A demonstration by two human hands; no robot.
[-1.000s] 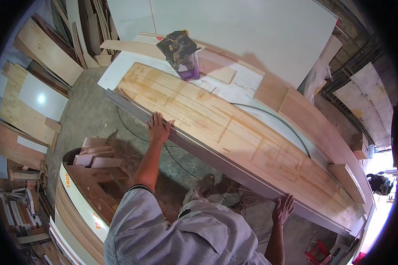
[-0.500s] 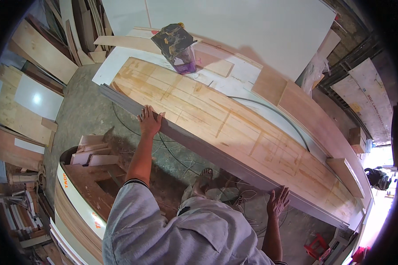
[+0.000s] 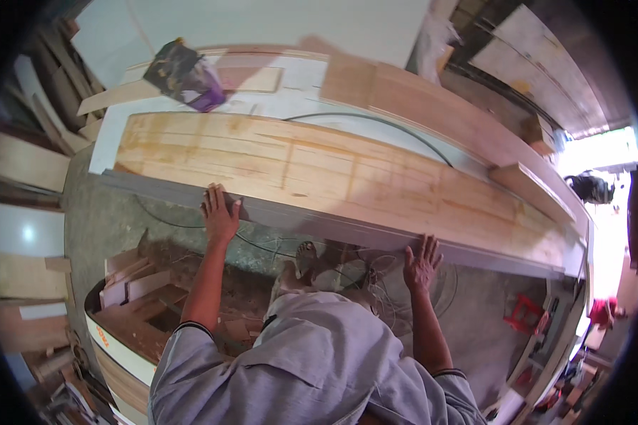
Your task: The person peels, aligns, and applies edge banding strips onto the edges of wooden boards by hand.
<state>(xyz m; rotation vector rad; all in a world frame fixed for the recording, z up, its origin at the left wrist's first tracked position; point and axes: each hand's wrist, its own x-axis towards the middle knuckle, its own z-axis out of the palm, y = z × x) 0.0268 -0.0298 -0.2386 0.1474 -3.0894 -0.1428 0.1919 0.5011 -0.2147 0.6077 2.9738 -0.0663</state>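
A long, pale wooden panel point(image 3: 319, 166) with brownish streaks lies on the workbench. Along its near side runs a grey-brown edge strip point(image 3: 312, 218). My left hand point(image 3: 220, 216) rests flat on that strip, left of its middle, fingers spread over the upper edge. Further right, my right hand point(image 3: 423, 263) presses against the same strip with fingers stretched and thumb apart. Neither hand holds anything. Behind the panel's left part stands a purple can point(image 3: 204, 92) with a dark, stained piece covering its top.
A dark hose point(image 3: 404, 127) curves behind the panel. Thin boards point(image 3: 432, 92) lie along the bench's far side. Below left stands a round-ended cabinet point(image 3: 124, 347) with wood offcuts inside. Cables point(image 3: 386, 283) tangle on the floor by my feet; a red stool point(image 3: 524, 313) stands at right.
My view has turned, so the panel now lies more level across the picture. Both hands stay on the edge strip, fingers still spread.
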